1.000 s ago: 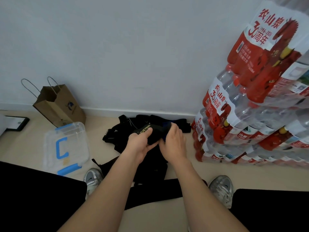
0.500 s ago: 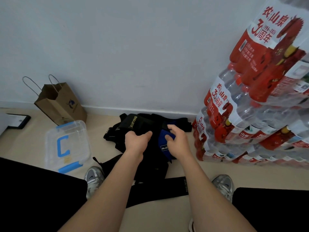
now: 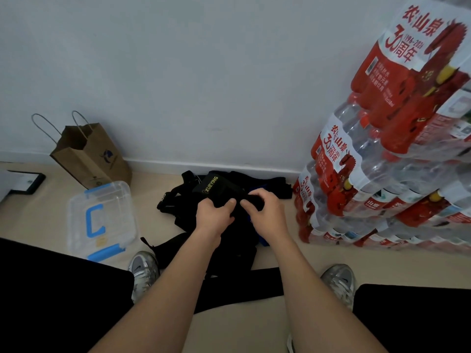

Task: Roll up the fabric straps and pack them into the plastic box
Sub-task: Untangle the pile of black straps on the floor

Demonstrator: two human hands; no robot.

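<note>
HANDS: I read left hand (image 3: 215,215) and right hand (image 3: 267,215) close together, both gripping the black strap (image 3: 216,186) | STRAP: held just above the strap pile (image 3: 229,250) | BOX: plastic box (image 3: 102,217) — well left of the left hand.

Matt black cloth straps (image 3: 224,189), clear glossy plastic box (image 3: 112,200), matt brown paper bag (image 3: 94,159), shiny film-wrapped plastic bottles (image 3: 382,179)

The black strap (image 3: 221,187) reads "XUEYING"; the water packs (image 3: 390,103) read "农夫山泉 30周年".
</note>
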